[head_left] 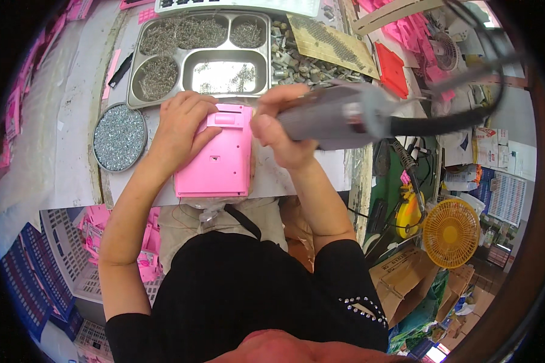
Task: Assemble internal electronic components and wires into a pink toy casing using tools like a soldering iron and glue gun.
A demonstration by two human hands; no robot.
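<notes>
Your left hand (184,130), fingers close together, thumb apart, rests on the flat pink plastic casing (215,172) lying on the white worktable (72,151) before you, probably steadying it; your right hand (289,142) curls its fingers around the grey cylindrical corded tool (330,115), apparently for control.

Plastic case (218,145), pink; power tool (330,118), grey with black cable (442,124); compartment tray (209,69), silver; round fan (451,233), yellow-orange; top (236,290), black, right sleeve (344,272) dotted with pale studs (357,298).

Pink rectangular case (221,166) lying flat, blurred grey corded power tool (324,118) to its right
</notes>
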